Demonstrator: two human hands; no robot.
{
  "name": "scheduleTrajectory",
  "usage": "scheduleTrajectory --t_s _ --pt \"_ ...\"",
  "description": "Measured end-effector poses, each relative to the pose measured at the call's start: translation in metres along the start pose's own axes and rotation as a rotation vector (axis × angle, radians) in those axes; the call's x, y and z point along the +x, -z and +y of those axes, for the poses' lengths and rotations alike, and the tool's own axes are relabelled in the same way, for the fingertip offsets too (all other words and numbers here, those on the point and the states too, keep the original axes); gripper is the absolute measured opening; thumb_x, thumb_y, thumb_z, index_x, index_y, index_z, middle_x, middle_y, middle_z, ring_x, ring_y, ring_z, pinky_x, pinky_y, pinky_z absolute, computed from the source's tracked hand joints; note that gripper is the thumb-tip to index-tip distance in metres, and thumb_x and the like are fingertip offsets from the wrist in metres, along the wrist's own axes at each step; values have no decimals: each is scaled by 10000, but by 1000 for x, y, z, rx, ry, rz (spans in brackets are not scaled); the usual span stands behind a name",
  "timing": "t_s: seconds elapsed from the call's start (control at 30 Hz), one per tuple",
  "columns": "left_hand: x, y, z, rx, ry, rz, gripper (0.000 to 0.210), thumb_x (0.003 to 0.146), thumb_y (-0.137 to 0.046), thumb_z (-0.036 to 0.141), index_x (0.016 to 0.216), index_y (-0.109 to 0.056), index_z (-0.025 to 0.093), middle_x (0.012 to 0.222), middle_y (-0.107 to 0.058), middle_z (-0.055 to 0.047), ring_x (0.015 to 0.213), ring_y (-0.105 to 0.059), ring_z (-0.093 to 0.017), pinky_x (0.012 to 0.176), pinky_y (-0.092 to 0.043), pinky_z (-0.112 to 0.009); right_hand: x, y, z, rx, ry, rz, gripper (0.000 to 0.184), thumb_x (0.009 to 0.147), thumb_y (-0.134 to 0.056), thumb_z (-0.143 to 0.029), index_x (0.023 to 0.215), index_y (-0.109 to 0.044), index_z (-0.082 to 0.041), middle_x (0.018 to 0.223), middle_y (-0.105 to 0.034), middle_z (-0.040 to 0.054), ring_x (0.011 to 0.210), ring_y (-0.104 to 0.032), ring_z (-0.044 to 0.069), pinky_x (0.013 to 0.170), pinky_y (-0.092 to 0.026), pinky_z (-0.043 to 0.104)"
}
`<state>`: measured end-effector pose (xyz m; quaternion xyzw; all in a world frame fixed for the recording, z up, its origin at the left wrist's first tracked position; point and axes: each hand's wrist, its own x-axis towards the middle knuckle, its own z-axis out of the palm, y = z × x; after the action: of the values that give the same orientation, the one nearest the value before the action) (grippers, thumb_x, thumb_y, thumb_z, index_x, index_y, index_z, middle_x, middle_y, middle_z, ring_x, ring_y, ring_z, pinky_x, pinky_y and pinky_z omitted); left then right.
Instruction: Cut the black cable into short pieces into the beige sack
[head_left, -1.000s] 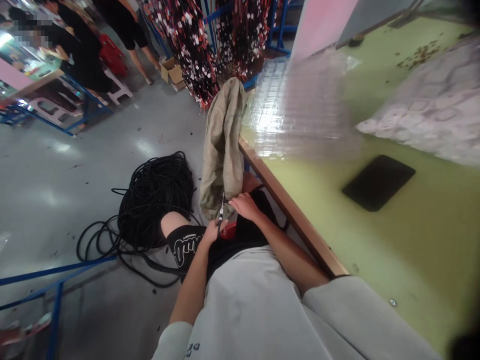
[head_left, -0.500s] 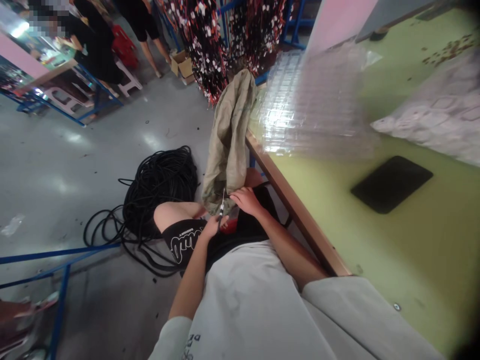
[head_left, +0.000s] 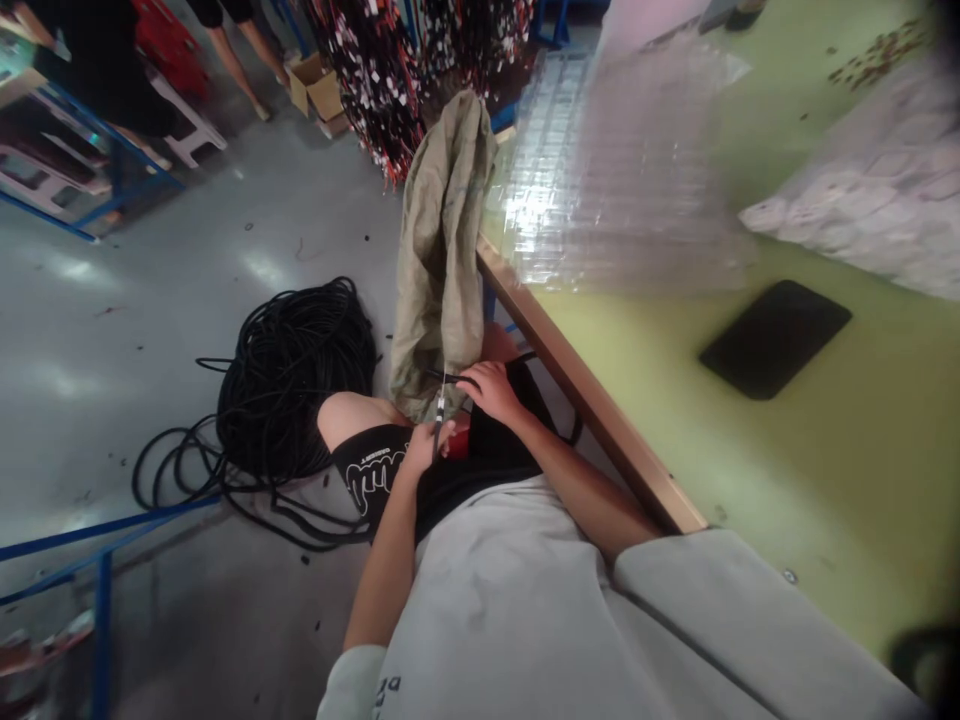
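Observation:
My left hand (head_left: 426, 448) is closed around a slim black-and-white tool (head_left: 439, 408) with a thin, bright tip pointing up and away from me; its exact kind is unclear. Beyond it and to the right, my right hand (head_left: 489, 388) pinches a short black cord (head_left: 452, 378), whose end points left. The bright tip crosses the cord, though I cannot tell whether they touch. Just past both hands, a khaki cloth sack (head_left: 442, 240) leans against the table edge, its mouth facing me. Something red (head_left: 459, 440) shows in my lap.
A large coil of black cord (head_left: 296, 380) lies on the floor at left. On the green table (head_left: 660, 420) at right are clear plastic trays (head_left: 615, 190), a dark flat slab (head_left: 776, 340) and a bag of white parts (head_left: 877, 210). Wire bundles (head_left: 375, 80) hang behind; people stand far left.
The view has shifted, so the surroundings sit further left and higher. More of the black cord shows beyond my right fingers, lying across the tool's tip. Both hands keep their holds.

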<state>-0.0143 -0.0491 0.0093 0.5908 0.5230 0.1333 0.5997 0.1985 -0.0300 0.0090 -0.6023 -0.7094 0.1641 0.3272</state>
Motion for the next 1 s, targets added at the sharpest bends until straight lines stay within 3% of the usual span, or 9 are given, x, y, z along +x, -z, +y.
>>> scheduleTrajectory --t_s 0.2,0.3,0.4,0.47,0.57,0.67,1.0 --pt "7 5 0 -80 -91 -41 447 840 -561 537 873 -679 107 604 -639 -46 570 -601 -144 603 -464 -247 9 -6 -9 -93 -17 -98 334 1025 -410 -366 846 -629 -188 770 -641 38 764 -560 185 765 -320 299" --pt "9 13 -7 -65 -65 -38 431 842 -561 529 826 -687 117 490 -564 -3 474 -532 -119 544 -422 -234 11 -9 -12 -122 -24 -108 369 1024 -408 -368 788 -624 -184 718 -631 41 710 -556 184 718 -312 298" --pt "9 22 -17 -85 -16 -53 447 836 -563 539 823 -690 110 424 -477 33 390 -449 -98 471 -361 -225 11 -9 -15 -126 -10 -112 327 1006 -457 -371 804 -634 -184 741 -648 42 743 -568 187 734 -315 297" --pt "8 26 -23 -115 -21 -74 462 827 -575 541 895 -689 99 497 -539 11 435 -492 -107 495 -383 -231 11 -9 -19 -96 0 -108 271 997 -484 -360 870 -646 -184 797 -667 44 798 -578 188 766 -319 301" --pt "7 28 -26 -145 -54 -75 501 814 -602 534 1060 -657 101 731 -654 -56 628 -597 -148 646 -466 -267 12 -10 -23 -36 11 -99 212 987 -511 -347 980 -648 -184 900 -679 53 875 -577 191 806 -321 310" --pt "6 28 -25 -127 -71 -52 529 829 -586 531 1164 -611 122 866 -667 -77 802 -622 -184 811 -478 -324 15 -12 -26 -15 21 -90 208 964 -553 -368 1020 -647 -191 946 -670 59 909 -565 202 816 -324 317" --pt "13 24 -29 -58 -4 -63 524 800 -607 548 1096 -601 116 849 -636 -59 808 -602 -191 814 -466 -331 14 -13 -20 23 -22 -54 206 900 -651 -397 979 -655 -207 941 -642 48 915 -543 215 830 -324 341"
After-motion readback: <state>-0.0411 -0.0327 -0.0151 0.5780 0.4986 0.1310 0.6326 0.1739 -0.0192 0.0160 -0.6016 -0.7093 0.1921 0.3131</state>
